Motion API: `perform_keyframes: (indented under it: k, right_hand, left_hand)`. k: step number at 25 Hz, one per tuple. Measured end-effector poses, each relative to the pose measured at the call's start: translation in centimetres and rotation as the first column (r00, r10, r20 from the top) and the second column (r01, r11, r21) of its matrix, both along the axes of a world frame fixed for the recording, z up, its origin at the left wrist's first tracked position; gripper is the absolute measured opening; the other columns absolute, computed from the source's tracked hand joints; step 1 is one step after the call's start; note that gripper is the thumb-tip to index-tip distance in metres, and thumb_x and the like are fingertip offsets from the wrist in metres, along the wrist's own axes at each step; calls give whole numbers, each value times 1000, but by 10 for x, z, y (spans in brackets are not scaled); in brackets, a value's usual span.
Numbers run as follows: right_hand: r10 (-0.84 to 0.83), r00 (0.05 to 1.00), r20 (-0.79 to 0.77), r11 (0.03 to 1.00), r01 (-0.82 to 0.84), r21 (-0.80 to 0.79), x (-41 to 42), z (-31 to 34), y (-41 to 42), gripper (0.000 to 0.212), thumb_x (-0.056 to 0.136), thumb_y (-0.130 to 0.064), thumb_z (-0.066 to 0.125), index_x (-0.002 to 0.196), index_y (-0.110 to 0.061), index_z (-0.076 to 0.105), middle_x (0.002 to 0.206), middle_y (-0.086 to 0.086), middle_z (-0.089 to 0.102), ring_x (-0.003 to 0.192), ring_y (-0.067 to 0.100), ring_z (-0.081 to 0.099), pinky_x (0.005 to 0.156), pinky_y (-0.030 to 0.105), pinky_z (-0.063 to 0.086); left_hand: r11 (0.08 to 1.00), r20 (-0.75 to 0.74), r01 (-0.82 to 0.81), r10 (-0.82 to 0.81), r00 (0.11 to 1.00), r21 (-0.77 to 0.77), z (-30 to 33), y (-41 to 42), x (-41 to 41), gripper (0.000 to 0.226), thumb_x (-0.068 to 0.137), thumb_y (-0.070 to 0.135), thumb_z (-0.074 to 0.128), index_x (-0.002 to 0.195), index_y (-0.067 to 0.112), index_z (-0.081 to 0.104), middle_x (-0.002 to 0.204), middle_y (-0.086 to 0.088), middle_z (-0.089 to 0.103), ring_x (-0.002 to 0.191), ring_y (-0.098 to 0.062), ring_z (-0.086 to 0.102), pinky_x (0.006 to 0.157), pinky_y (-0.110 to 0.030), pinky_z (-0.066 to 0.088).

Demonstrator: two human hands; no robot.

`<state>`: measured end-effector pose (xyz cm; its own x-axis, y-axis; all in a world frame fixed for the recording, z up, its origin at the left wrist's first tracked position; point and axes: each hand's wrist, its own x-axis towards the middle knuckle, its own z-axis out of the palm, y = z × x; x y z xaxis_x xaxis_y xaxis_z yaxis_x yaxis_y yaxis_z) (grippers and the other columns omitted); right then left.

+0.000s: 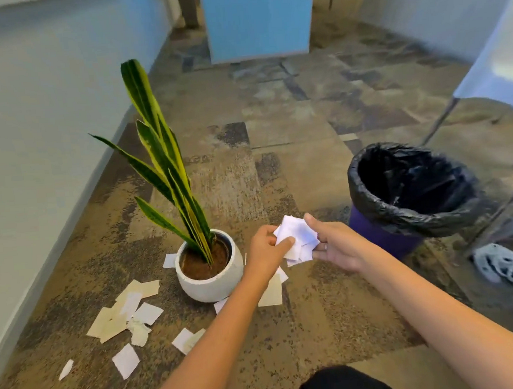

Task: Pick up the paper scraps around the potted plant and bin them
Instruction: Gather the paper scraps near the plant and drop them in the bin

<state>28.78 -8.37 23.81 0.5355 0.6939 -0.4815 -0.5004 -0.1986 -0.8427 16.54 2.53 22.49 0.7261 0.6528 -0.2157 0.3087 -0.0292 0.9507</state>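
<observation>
Both hands meet in front of the person over the carpet, between the potted plant (209, 266) and the bin (407, 193). The right hand (334, 243) cradles a bundle of white scraps (297, 237), its grip curled under and around the stack with the thumb up along the far edge; the left hand (268, 248) pinches the near left corner of the same bundle, thumb on top. The bin, lined with a black bag, stands to the right of the bundle and slightly beyond it, its mouth open upward, so the right hand is the nearer one to carry the load across. Many loose scraps (130, 315) lie on the floor left of and in front of the pot, with a few more just beside its right side under the left forearm, nearer the left hand
</observation>
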Motion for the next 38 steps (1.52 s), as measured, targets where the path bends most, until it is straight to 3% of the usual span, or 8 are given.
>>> perform_keyframes:
  k: [7,9,13,16,23,27,31,38]
  right_hand:
    - [-244,926,288,962,269,-52,60,38,-28,17,82,1,68,98,-4,67,100,17,68,79,24,66,67,36,56]
    - [-338,804,489,900,429,-83,95,46,-36,7,82,-2,68,87,-7,66,90,13,65,70,23,61,53,27,49]
    - [-144,470,871,702,668,-245,168,42,-59,20,86,-9,63,104,0,65,97,22,63,88,38,59,69,45,47]
    - [50,491,870,600,681,-419,201,21,-70,41,90,-6,58,131,-2,53,129,21,58,110,40,57,86,46,49]
    - [130,507,852,587,654,-478,230,-17,-56,37,87,-8,64,122,-1,57,118,23,63,104,38,59,82,43,49]
    - [74,121,990,636,759,-140,206,-25,-31,33,90,-13,58,123,-9,57,121,14,62,108,32,60,93,40,44]
    - [47,-301,952,847,518,122,146,-51,2,16,92,-8,52,105,-5,62,101,13,64,91,29,57,82,32,41]
    - [303,-106,947,941,188,-280,55,-156,39,19,81,1,65,99,-7,67,98,6,65,87,26,60,71,33,49]
  left_hand:
    - [995,94,102,-102,990,1,19,-22,67,28,90,23,61,116,12,57,90,-5,67,82,-19,64,75,-33,53]
    - [994,64,102,-104,993,27,8,-17,76,22,93,22,56,112,13,61,85,-2,67,74,-16,62,76,-35,53]
    - [939,-155,191,-152,976,285,-37,16,65,18,93,14,48,95,24,64,81,-3,69,65,-17,60,58,-32,49]
    - [879,-373,311,-169,912,362,-86,45,39,23,94,15,44,100,25,64,90,2,69,74,-17,63,67,-35,53]
    - [778,-705,576,-261,659,251,-180,77,3,26,94,18,45,118,19,54,119,-5,59,102,-21,59,86,-31,51]
    - [759,-792,628,-271,547,174,-203,76,4,46,93,30,51,136,18,40,134,-8,45,119,-25,51,98,-35,47]
    - [812,-798,569,-257,546,128,-224,75,10,52,93,36,52,137,14,35,138,-10,38,123,-27,48,100,-39,45]
    - [950,-791,274,-50,610,151,-256,67,27,59,86,46,61,129,12,40,139,-11,35,127,-30,42,96,-39,45]
